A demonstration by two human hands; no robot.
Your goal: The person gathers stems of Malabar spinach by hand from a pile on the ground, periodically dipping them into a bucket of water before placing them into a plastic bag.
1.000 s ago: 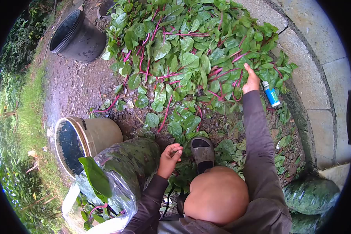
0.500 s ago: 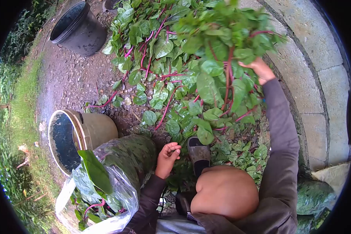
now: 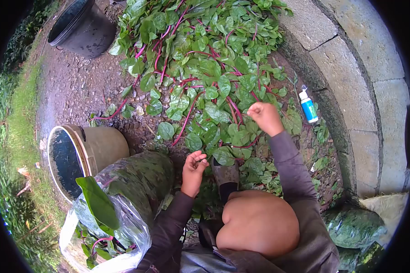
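Note:
Leafy vines with red-purple stems (image 3: 209, 68), which look like Malabar spinach, lie in a wide heap on the ground before me. Over the near right part of the heap is my right hand (image 3: 266, 118), its fingers drawn together; whether a stem is between them I cannot make out. My left hand (image 3: 193, 175) is just above my knee area, near the heap's lower edge, with fingers curled toward the thumb. Anything inside it is hidden. Beside my left forearm, a clear plastic bag (image 3: 134, 216) holds leaves and red stems, with one large leaf (image 3: 98, 202) sticking out.
A beige bucket (image 3: 107, 145) lies tipped at left, and a black bucket (image 3: 89, 34) leans at upper left. A small white-and-blue bottle (image 3: 309, 108) lies beside the curved concrete block edging (image 3: 341, 77). My shoe (image 3: 225, 174) touches the near leaves.
The bunch of vines lifted in my right hand is back on the heap. That hand has moved down and left, uncovering the bottle. My left hand stays about where it was.

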